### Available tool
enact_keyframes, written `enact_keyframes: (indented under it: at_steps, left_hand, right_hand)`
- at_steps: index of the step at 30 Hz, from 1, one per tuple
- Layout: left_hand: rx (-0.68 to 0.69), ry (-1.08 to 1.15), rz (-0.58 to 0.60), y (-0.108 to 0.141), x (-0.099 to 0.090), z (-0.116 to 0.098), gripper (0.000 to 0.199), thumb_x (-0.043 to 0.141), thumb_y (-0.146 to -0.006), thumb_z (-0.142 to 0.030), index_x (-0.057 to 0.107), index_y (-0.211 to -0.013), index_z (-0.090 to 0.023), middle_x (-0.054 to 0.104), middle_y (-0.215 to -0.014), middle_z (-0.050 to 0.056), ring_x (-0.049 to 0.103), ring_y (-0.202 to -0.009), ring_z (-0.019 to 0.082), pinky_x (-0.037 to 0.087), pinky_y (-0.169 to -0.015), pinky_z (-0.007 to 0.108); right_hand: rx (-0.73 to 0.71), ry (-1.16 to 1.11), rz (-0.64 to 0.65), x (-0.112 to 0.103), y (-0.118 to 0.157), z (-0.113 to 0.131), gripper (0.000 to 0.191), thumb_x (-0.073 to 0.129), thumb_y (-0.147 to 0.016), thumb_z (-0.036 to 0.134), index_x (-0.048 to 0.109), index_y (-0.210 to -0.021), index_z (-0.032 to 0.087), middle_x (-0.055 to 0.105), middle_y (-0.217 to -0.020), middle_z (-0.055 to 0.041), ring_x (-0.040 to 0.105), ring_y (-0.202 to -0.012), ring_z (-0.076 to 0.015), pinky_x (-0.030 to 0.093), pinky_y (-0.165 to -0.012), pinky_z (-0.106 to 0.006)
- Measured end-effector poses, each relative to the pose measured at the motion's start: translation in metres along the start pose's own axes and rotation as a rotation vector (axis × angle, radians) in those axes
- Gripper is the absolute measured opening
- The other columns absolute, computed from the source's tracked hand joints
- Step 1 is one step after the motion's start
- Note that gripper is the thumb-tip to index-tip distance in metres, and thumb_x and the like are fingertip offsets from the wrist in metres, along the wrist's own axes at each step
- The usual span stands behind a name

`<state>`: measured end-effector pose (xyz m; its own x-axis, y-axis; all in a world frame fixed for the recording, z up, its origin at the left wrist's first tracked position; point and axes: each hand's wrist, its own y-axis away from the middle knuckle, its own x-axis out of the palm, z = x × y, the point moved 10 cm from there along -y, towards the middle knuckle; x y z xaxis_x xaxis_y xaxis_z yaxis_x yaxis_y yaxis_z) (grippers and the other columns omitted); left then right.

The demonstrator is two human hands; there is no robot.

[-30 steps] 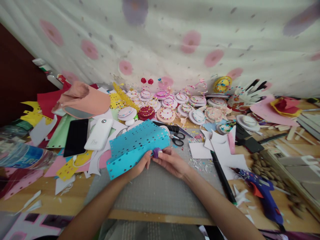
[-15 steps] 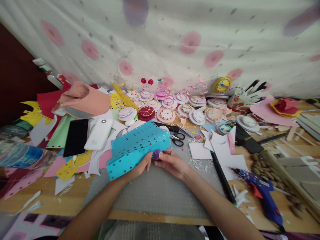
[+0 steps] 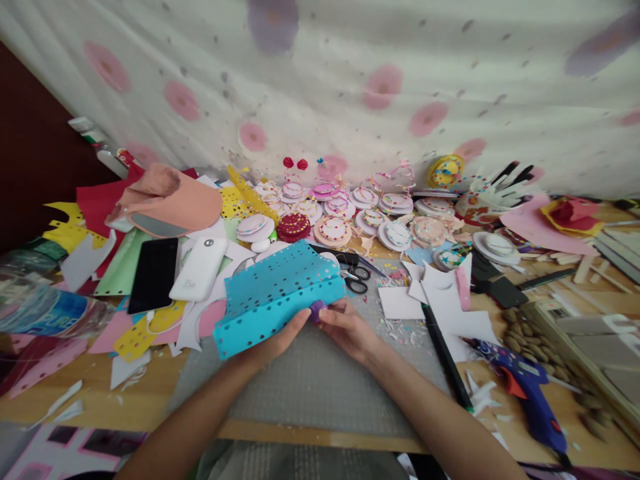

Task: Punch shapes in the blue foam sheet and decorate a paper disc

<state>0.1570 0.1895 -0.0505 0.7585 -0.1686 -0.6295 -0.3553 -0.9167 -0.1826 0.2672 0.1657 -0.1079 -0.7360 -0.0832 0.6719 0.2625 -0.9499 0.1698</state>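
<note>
A folded bright blue foam or paper sheet (image 3: 270, 300), dotted with small dark flower-shaped holes, hangs over the cutting mat (image 3: 320, 393). My left hand (image 3: 285, 337) grips its near edge, thumb on top and the other fingers mostly hidden under it. At the sheet's right corner is a small purple craft punch (image 3: 317, 311). My right hand (image 3: 347, 327) is closed around that punch, thumb and fingers pinching it right against the sheet's edge. My left thumb tip lies close beside the punch.
Scissors (image 3: 357, 273) lie behind the mat's middle. Several decorated mini hats (image 3: 334, 231) line the back. A phone (image 3: 154, 275), power bank (image 3: 199, 269) and water bottle (image 3: 50, 310) are left. A black pen-like tool (image 3: 447, 357) and blue glue gun (image 3: 535, 393) lie right.
Both hands, the punch and the blue sheet have shifted slightly to the right. My left thumb now stretches straighter toward the punch.
</note>
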Motion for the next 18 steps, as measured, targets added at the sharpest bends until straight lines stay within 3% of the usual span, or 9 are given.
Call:
enact_keyframes:
  at_steps: [1, 3, 5, 7, 12, 18]
  left_hand:
    - [0.012, -0.01, -0.036, 0.001, -0.002, 0.0, 0.041, 0.047, -0.086, -0.061, 0.071, -0.093, -0.028, 0.072, -0.095, 0.005, 0.059, -0.108, 0.028, 0.036, -0.107, 0.044]
    - [0.081, 0.003, 0.024, 0.001, 0.01, -0.005, 0.048, 0.049, -0.084, -0.064, 0.068, -0.11, -0.029, 0.069, -0.113, 0.005, 0.052, -0.121, 0.03, 0.033, -0.111, 0.046]
    - [0.143, 0.056, 0.14, 0.003, 0.027, -0.011, 0.05, 0.051, -0.083, -0.063, 0.066, -0.117, -0.029, 0.069, -0.116, 0.004, 0.056, -0.118, 0.03, 0.04, -0.108, 0.046]
    - [0.145, 0.089, 0.162, 0.005, 0.036, -0.012, 0.049, 0.053, -0.084, -0.058, 0.062, -0.122, -0.029, 0.069, -0.118, 0.004, 0.06, -0.114, 0.029, 0.044, -0.105, 0.046]
    - [0.139, -0.076, 0.02, 0.007, 0.026, -0.019, 0.035, 0.057, -0.085, -0.046, 0.068, -0.114, -0.03, 0.073, -0.104, 0.004, 0.062, -0.111, 0.03, 0.04, -0.109, 0.048]
    - [0.159, -0.089, 0.03, 0.008, 0.021, -0.027, 0.032, 0.056, -0.086, -0.044, 0.07, -0.11, -0.028, 0.074, -0.102, 0.004, 0.06, -0.114, 0.029, 0.04, -0.111, 0.048]
  right_hand:
    - [0.005, 0.008, 0.003, 0.001, 0.001, 0.0, 0.022, 0.084, -0.064, 0.032, 0.069, -0.074, 0.019, 0.059, -0.067, 0.003, 0.046, -0.061, -0.0104, 0.037, -0.061, -0.024]
    - [0.016, 0.026, 0.012, 0.004, 0.002, -0.001, 0.021, 0.083, -0.064, 0.032, 0.07, -0.076, 0.02, 0.06, -0.068, 0.0026, 0.049, -0.062, -0.0113, 0.039, -0.064, -0.025]
    - [0.033, 0.048, 0.016, 0.008, 0.002, -0.004, 0.025, 0.083, -0.064, 0.033, 0.072, -0.083, 0.021, 0.065, -0.076, 0.0005, 0.055, -0.07, -0.0143, 0.042, -0.072, -0.028]
    - [0.045, 0.066, 0.011, 0.01, 0.002, -0.008, 0.029, 0.084, -0.062, 0.033, 0.073, -0.087, 0.021, 0.068, -0.082, -0.0012, 0.058, -0.076, -0.0169, 0.044, -0.077, -0.031]
    - [0.04, 0.085, -0.074, 0.003, 0.001, -0.015, 0.022, 0.085, -0.057, 0.027, 0.067, -0.067, 0.018, 0.059, -0.061, 0.0033, 0.046, -0.056, -0.0103, 0.036, -0.056, -0.025]
    - [0.032, 0.071, -0.096, 0.003, 0.002, -0.015, 0.024, 0.085, -0.055, 0.028, 0.066, -0.067, 0.018, 0.058, -0.061, 0.0031, 0.044, -0.055, -0.0098, 0.034, -0.053, -0.024]
